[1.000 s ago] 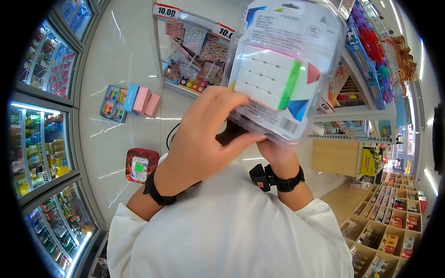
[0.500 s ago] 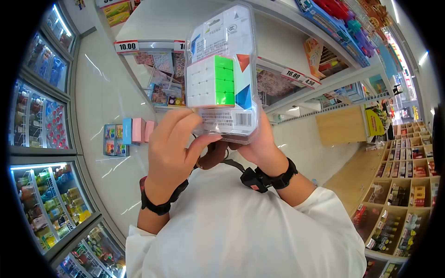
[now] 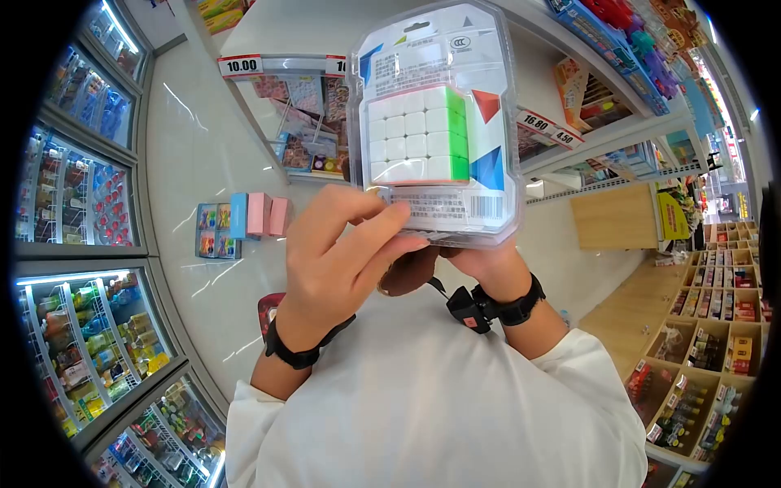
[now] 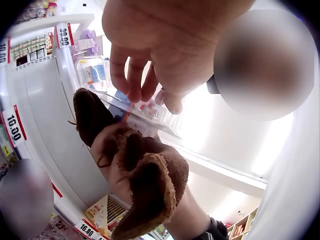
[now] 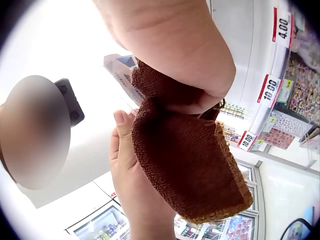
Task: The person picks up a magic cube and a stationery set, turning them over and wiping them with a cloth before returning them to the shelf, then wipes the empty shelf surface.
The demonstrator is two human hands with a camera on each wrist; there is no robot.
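A clear blister pack (image 3: pixel 492 220) stands nearly upright before me, its printed back card facing me. Inside sits a puzzle cube (image 3: pixel 411 138) with white and green sides showing. My left hand (image 3: pixel 338 256) pinches the pack's lower left edge between thumb and fingers. Behind the lower right corner, my right hand (image 3: pixel 488 264) holds the pack from below, largely hidden by it in the head view. That hand also grips a folded dark brown cloth (image 5: pixel 190 165) with a fuzzy, tan-edged border, which hangs below the pack. The left wrist view shows the cloth (image 4: pixel 155 185) around the right fingers.
A white shelf unit with price tags (image 3: pixel 242 65) stands ahead, close behind the pack. Boxes (image 3: pixel 259 214) lie on the floor to the left. Glass-door fridges (image 3: pixel 89 342) line the left side. A wooden compartment rack (image 3: pixel 708 350) stands at the right.
The pack has tipped from slanted to nearly upright, then come closer and turned its white cube side toward me. Both hands keep their hold while the head view has shifted.
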